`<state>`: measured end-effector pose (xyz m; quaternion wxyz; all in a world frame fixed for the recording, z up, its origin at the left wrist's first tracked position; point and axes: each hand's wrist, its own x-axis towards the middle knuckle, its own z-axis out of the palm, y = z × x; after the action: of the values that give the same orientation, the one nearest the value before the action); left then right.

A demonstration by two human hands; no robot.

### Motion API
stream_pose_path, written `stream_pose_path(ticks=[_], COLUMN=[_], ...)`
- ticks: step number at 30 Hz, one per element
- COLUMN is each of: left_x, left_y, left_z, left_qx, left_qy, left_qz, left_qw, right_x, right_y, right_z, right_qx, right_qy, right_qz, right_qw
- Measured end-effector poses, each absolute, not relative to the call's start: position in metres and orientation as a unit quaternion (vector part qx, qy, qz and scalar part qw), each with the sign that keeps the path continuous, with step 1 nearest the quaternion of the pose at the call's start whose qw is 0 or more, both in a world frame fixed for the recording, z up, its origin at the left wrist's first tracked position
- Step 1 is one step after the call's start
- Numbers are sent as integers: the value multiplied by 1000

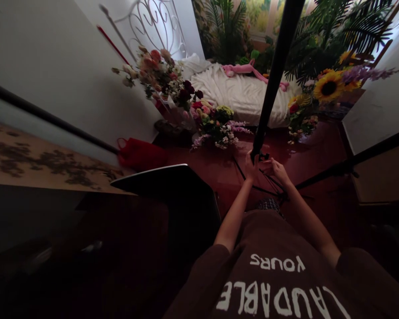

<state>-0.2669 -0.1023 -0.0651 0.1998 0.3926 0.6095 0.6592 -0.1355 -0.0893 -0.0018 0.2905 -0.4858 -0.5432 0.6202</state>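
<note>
A black light stand (272, 84) rises in front of me, its pole leaning right toward the top of the view. My left hand (250, 167) is closed around the lower part of this pole. Just right of that grip, a small black knob (264, 156) sticks out from the stand. My right hand (277, 171) is beside and slightly below the knob, its fingers loosely bent and apart, pointing left. It appears to hold nothing. Below my hands, the thin black tripod legs (264, 190) spread near the floor, partly hidden by my hands and forearms.
Artificial flowers (216, 119) stand ahead, before a bench draped in white cloth (216, 86) with a pink plush toy (242, 69). Sunflowers (329, 86) are at right. Another black pole (362, 157) slants in there. A dark panel (173, 186) and red bag (139, 153) lie left.
</note>
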Motion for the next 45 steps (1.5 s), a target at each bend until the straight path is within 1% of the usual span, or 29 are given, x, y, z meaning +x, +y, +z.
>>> stream_pose_path(ticks=[2, 4, 5, 7, 10, 12, 15, 19, 22, 25, 28, 32, 34, 39, 45], left_x=[-252, -233, -223, -207, -188, -175, -144, -85, -42, -12, 4, 10, 10, 9, 8], left_y=[-114, -126, -130, -133, -123, -107, -76, -36, -14, -4, -6, -14, -16, -15, -15], left_z=[-75, -88, -95, -105, -105, -92, -59, -11, 9, 14, 11, 7, 6, 6, 6], left_qx=[346, 283, 259, 245, 297, 379, 537, 660, 692, 692, 669, 642, 643, 653, 657], left_qy=[649, 695, 710, 721, 691, 638, 511, 357, 309, 304, 318, 351, 353, 349, 340], left_qz=[657, 642, 631, 601, 560, 548, 542, 526, 507, 480, 477, 503, 502, 494, 497], left_qw=[165, 156, 174, 244, 349, 386, 397, 401, 410, 446, 473, 459, 458, 456, 453], right_x=[-118, -96, -85, -61, -24, 0, 34, 69, 84, 93, 102, 117, 124, 130, 135], right_y=[-94, -98, -100, -103, -108, -109, -107, -98, -91, -86, -84, -81, -79, -73, -59], right_z=[-7, -13, -15, -17, -15, -9, 7, 38, 57, 63, 55, 43, 39, 31, 29], right_qx=[-492, -509, -522, -553, -592, -616, -642, -648, -656, -669, -655, -604, -594, -582, -664], right_qy=[-520, -494, -480, -448, -389, -339, -260, -209, -191, -201, -224, -254, -270, -339, -382], right_qz=[635, 638, 633, 612, 571, 536, 482, 438, 412, 387, 393, 435, 429, 367, 201], right_qw=[289, 299, 311, 345, 415, 468, 536, 587, 604, 603, 605, 618, 625, 642, 611])
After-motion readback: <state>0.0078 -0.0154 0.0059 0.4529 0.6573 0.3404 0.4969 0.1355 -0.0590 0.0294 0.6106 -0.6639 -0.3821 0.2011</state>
